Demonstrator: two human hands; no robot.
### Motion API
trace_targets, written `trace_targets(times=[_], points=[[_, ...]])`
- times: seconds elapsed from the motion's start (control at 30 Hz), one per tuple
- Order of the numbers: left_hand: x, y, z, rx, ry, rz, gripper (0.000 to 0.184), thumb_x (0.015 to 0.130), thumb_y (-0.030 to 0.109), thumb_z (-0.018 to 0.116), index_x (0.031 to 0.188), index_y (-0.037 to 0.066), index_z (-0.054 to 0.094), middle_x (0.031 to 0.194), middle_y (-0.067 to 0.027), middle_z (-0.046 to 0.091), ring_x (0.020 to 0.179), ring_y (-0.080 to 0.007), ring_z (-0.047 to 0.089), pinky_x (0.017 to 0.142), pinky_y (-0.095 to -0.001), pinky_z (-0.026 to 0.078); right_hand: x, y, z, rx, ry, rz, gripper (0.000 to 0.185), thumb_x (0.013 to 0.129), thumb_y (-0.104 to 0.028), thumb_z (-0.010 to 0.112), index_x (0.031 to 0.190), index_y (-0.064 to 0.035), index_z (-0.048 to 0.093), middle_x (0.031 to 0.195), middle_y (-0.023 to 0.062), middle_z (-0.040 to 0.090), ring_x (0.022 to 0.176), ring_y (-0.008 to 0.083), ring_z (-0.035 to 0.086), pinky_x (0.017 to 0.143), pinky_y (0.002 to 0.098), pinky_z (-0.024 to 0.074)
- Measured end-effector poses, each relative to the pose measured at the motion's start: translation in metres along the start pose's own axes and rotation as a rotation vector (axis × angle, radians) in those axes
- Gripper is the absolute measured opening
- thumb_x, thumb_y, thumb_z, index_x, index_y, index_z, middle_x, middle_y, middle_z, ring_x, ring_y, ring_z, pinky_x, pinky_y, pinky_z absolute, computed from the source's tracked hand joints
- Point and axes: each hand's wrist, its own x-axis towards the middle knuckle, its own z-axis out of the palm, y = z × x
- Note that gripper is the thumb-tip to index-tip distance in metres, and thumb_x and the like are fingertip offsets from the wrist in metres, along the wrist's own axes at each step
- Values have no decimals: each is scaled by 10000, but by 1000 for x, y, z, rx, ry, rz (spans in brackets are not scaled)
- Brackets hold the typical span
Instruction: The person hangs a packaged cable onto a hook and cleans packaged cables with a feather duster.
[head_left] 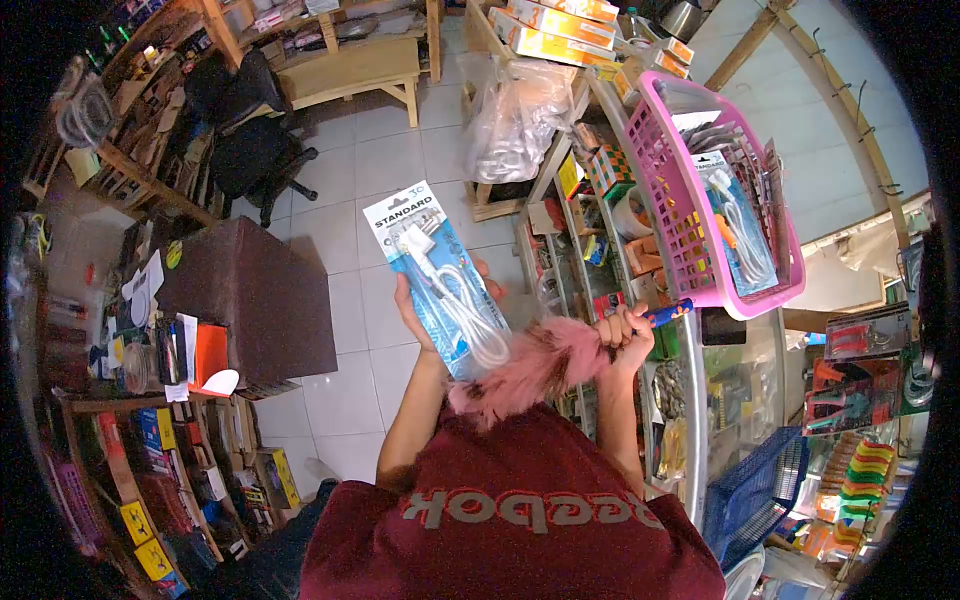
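Observation:
My left hand [425,310] holds up a blue and white blister pack [445,285] marked "STANDARD", with a white coiled cable and plug inside; the fingers wrap round it from behind. In my right hand [625,335] is the blue handle of a duster, gripped in closed fingers. The duster's fluffy pink and brown head [540,370] reaches left to the lower end of the pack, overlapping it or very close to it. Up and to the right, a pink basket [670,200] holds a similar pack [740,225] and other flat packages.
The basket stands on a glass display case [690,400] with goods inside. A blue basket [755,500] is at the lower right. On the left are a brown cabinet [250,290], a black chair [255,150] and filled shelves. A plastic bag [515,120] hangs near the top.

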Motion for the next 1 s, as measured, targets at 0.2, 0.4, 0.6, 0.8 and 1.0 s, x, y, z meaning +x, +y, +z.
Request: trace_targets(times=[0.2,0.4,0.6,0.8,1.0], points=[[-11,-14,-5,111,-10,-89,780,766,692,327,1081,5,521,930,-198,552,766,-339,577,757,-473,458,5,1,11,19,-153,-35,93,755,-16,492,758,-103,461,504,-41,260,370,67,171,367,249,150],[-5,-21,-19,103,98,-129,768,812,644,335,1202,-7,452,1094,-170,532,1007,-311,528,934,-456,379,10,-23,9,185,-194,-201,85,747,-16,512,778,-92,490,536,-31,301,376,74,198,362,244,176],[-18,-52,-23,494,79,-134,679,898,501,381,1381,41,250,1307,-113,419,1186,-238,427,1035,-377,311,10,-54,38,124,-161,-497,92,788,-12,496,748,-84,455,544,-20,279,406,83,225,393,231,213],[-6,-57,-37,850,-63,-237,694,909,465,403,1402,40,163,1362,-140,324,1245,-244,330,1059,-347,223,4,-76,80,-41,-355,-721,120,775,-28,505,692,-92,447,522,-18,289,422,84,240,420,242,214],[-1,-62,-21,1215,-243,22,710,923,491,315,1407,7,125,1403,-152,262,1317,-244,203,1081,-344,131,0,-53,90,-232,-450,-803,75,753,-35,497,719,-83,451,512,-15,282,413,98,234,426,269,193]])
